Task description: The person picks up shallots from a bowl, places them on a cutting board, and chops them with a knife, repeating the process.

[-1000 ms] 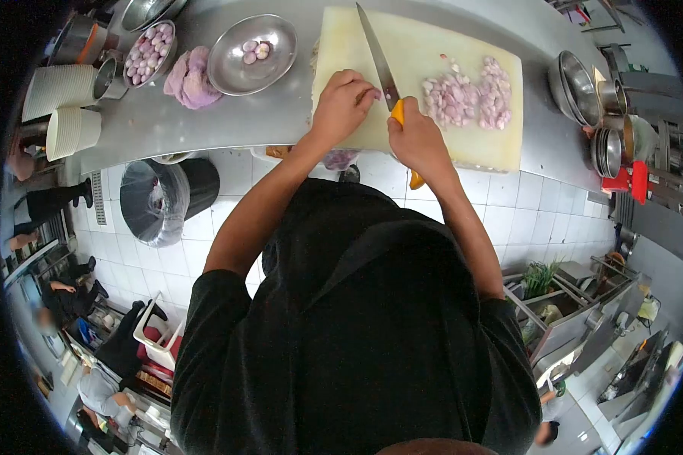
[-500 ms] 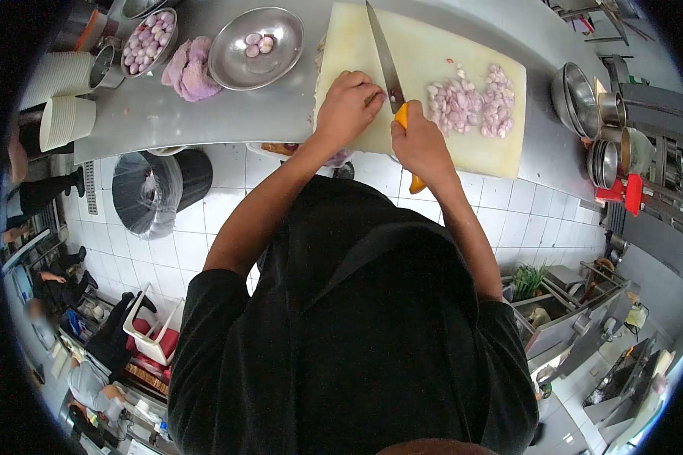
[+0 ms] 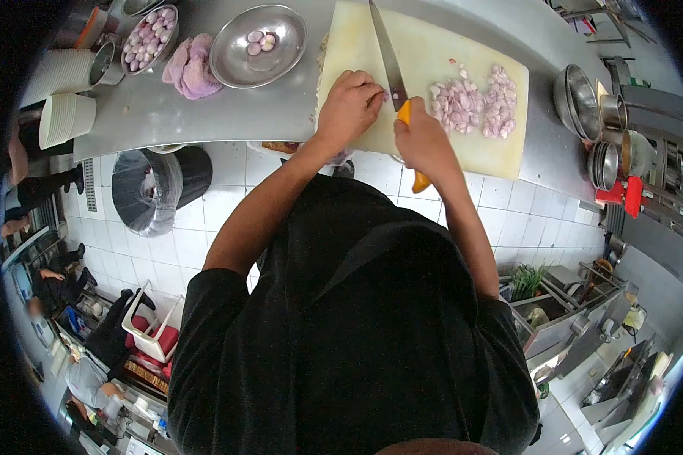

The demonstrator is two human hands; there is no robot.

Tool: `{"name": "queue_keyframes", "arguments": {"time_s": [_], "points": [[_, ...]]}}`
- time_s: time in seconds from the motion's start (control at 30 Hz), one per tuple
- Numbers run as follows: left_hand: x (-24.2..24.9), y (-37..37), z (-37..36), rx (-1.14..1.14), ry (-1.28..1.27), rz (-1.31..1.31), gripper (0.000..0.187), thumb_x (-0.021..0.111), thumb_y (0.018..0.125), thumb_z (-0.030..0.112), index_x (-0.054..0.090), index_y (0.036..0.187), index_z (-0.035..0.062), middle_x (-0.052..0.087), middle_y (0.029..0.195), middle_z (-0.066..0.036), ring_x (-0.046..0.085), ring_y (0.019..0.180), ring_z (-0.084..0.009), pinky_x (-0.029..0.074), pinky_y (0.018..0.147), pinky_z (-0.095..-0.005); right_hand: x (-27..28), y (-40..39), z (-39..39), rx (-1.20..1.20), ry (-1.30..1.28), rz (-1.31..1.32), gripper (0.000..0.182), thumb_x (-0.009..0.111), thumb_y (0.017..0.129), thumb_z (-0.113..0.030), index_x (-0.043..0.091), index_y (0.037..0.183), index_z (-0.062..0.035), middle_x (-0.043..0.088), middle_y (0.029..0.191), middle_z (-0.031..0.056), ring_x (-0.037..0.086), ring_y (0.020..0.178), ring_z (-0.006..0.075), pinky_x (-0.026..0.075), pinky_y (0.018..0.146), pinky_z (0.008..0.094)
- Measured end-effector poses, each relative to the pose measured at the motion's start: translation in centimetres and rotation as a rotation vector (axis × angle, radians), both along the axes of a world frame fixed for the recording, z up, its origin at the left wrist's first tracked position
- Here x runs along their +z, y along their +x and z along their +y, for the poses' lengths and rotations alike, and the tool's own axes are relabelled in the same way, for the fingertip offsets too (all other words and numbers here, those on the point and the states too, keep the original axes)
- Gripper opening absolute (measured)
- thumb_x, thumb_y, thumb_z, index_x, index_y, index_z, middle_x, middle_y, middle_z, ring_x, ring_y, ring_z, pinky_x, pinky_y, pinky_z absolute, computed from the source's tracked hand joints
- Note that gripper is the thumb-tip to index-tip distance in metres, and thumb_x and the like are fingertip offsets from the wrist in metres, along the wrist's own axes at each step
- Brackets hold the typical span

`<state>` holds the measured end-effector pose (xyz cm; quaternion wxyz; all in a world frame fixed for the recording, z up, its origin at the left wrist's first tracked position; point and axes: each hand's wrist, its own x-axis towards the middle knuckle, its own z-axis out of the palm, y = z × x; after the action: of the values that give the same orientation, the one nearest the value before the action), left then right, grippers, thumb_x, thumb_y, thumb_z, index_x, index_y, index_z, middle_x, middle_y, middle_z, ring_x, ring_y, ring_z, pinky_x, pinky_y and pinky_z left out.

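Note:
My right hand [image 3: 426,140] is wrapped around the yellow handle of a kitchen knife [image 3: 388,57], whose long blade points away from me over the white cutting board [image 3: 341,45]. Just left of the blade, my left hand [image 3: 349,108] is closed with its fingertips on the board. A bit of purple shallot [image 3: 385,96] shows at those fingertips, mostly hidden by them. On the board's right half lie two heaps of cut shallots, a left heap [image 3: 457,105] and a right heap [image 3: 500,102].
Left of the board stands a steel bowl [image 3: 231,57] with several peeled shallots. Beyond it are a pink cloth [image 3: 192,68] and a fuller bowl of shallots [image 3: 150,39]. A lined bin [image 3: 140,193] is on the floor. Steel bowls [image 3: 577,102] stand at right. Other people are at far left.
My right hand and the knife have shifted slightly to the right, and the handle is a little farther from my left fingertips. My left hand stays at nearly the same spot.

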<state>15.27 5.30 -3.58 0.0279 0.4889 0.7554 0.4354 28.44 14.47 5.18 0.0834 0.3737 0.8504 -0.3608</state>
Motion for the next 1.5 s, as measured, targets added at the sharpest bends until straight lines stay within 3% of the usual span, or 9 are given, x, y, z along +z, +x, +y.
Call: {"name": "queue_keyframes", "arguments": {"time_s": [0.33,0.43,0.9,1.0,1.13,1.4,1.5], "points": [[0.1,0.3,0.2,0.024,-0.003,-0.023,0.009,0.07,0.084,0.011,0.075,0.09,0.0069,0.064,0.095,-0.008,0.06,0.093,-0.0297,0.051,0.084,-0.0407,-1.4,-0.5,-0.4,-0.001,0.044,-0.003,0.03,0.055,0.091,-0.013,0.041,0.112,0.004,0.065,0.089,0.0357,0.065,0.088,0.0531,0.051,0.08,0.0587],[0.0,0.0,0.3,0.016,0.07,0.027,0.007,0.071,0.079,0.008,0.075,0.085,0.0061,0.063,0.09,-0.007,0.059,0.089,-0.0285,0.051,0.081,-0.0387,-1.0,-0.6,0.0,0.042,0.072,0.016,0.032,0.054,0.091,-0.014,0.041,0.113,0.0044,0.065,0.09,0.036,0.065,0.088,0.0527,0.051,0.081,0.0591],[0.3,-0.1,0.3,0.012,0.04,0.03,0.008,0.069,0.08,0.007,0.074,0.087,0.0062,0.062,0.09,-0.008,0.058,0.09,-0.0295,0.051,0.082,-0.0396,-1.5,-1.2,-0.6,0.018,0.08,0.017,0.03,0.053,0.09,-0.012,0.041,0.112,0.0039,0.065,0.09,0.0369,0.065,0.091,0.0524,0.05,0.084,0.0583],[0.3,0.1,0.1,0.013,0.025,0.034,0.008,0.069,0.081,0.007,0.074,0.087,0.0061,0.062,0.089,-0.008,0.058,0.09,-0.0294,0.051,0.082,-0.0396,-0.1,-1.1,-0.5,-0.004,-0.014,-0.062,0.029,0.054,0.09,-0.013,0.041,0.111,0.0033,0.065,0.092,0.0362,0.065,0.092,0.0518,0.051,0.085,0.0571],[0.0,0.0,0.2,0.005,0.051,0.012,0.007,0.069,0.081,0.008,0.074,0.086,0.0057,0.062,0.089,-0.008,0.058,0.09,-0.0294,0.051,0.082,-0.0395,-2.1,-1.8,-0.7,0.027,0.074,0.026,0.029,0.053,0.09,-0.012,0.041,0.11,0.0042,0.065,0.093,0.036,0.066,0.092,0.0512,0.051,0.085,0.0563],[0.1,0.1,0.1,0.01,0.06,0.044,0.007,0.07,0.08,0.008,0.074,0.085,0.0058,0.062,0.089,-0.007,0.058,0.087,-0.0292,0.051,0.081,-0.039,-1.0,-1.3,-0.3,0.02,0.001,0.01,0.029,0.053,0.089,-0.013,0.042,0.109,0.0055,0.065,0.091,0.036,0.066,0.09,0.0508,0.052,0.084,0.0559],[0.1,0.0,0.1,0.018,0.079,0.041,0.006,0.07,0.08,0.008,0.073,0.085,0.0055,0.062,0.089,-0.007,0.058,0.087,-0.0293,0.051,0.081,-0.0389,2.3,-1.7,-0.5,-0.03,-0.135,-0.097,0.03,0.053,0.089,-0.013,0.042,0.109,0.0058,0.065,0.091,0.0363,0.066,0.09,0.0508,0.052,0.083,0.0557]]}}
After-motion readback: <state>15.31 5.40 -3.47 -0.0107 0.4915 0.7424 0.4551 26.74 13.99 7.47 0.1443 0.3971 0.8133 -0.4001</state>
